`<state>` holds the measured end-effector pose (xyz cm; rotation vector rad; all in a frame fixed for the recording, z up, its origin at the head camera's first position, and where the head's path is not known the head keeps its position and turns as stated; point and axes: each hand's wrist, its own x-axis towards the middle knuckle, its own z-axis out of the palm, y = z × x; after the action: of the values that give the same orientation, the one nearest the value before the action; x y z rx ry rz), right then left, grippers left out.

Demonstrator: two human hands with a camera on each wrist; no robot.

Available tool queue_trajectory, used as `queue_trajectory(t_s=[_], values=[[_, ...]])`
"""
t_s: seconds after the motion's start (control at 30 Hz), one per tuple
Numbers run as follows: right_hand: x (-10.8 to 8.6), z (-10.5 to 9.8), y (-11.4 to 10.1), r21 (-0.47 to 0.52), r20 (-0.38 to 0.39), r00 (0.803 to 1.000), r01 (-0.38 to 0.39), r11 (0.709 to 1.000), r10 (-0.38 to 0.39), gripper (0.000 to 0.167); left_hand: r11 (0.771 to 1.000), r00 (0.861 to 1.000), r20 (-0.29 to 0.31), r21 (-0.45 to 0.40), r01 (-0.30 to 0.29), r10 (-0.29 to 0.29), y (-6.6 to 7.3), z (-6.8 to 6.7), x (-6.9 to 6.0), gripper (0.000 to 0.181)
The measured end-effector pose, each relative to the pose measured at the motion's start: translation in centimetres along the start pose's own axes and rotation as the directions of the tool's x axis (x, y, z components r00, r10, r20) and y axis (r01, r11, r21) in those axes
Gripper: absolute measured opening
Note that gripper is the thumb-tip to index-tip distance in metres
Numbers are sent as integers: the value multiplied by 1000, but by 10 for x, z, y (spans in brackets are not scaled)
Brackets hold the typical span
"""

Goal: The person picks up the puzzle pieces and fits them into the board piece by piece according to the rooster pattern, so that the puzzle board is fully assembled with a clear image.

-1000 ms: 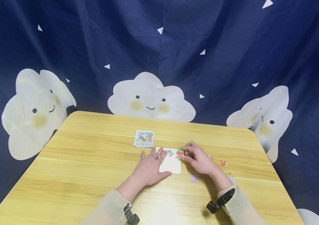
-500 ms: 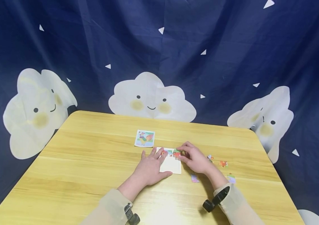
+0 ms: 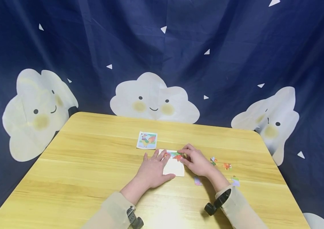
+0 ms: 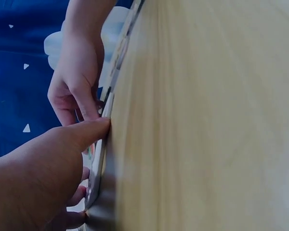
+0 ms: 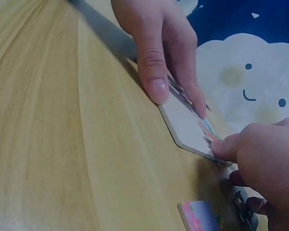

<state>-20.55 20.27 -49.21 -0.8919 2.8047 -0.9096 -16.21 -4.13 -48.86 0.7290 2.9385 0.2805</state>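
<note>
A white puzzle board (image 3: 174, 169) lies flat on the table between both hands. Joined pieces with red, green and blue print run along its far side. My left hand (image 3: 151, 173) rests on the board's left part with spread fingers, covering some of the pieces; its thumb touches the near edge. At the far right corner my right hand (image 3: 197, 161) pinches a red and green puzzle piece (image 3: 177, 156) between thumb and fingers, against the other pieces. In the right wrist view, my right thumb sits on the corner of the board (image 5: 185, 126).
Right of the board lie several loose pieces: a dark-patterned one (image 3: 213, 161), an orange one (image 3: 227, 166), a lilac and green one (image 3: 235, 181) and a pink-purple one (image 3: 198, 181). A square picture card (image 3: 147, 140) showing a bird lies behind the board on the wooden table (image 3: 93, 159).
My right hand has moved left with the red and green piece, bringing it from the board's right edge up against the row. My left hand has stayed in place.
</note>
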Motion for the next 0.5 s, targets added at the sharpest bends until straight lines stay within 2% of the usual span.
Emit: queue_trajectory(t_s=[0.27, 0.5], values=[[-1, 1, -3, -49, -16, 1000, -8, 999, 7, 35, 999, 1000, 25, 38, 2, -2, 3, -5, 1, 90], [-2, 3, 0, -42, -23, 1000, -9, 999, 8, 35, 997, 1000, 21, 72, -10, 8, 9, -7, 4, 91]])
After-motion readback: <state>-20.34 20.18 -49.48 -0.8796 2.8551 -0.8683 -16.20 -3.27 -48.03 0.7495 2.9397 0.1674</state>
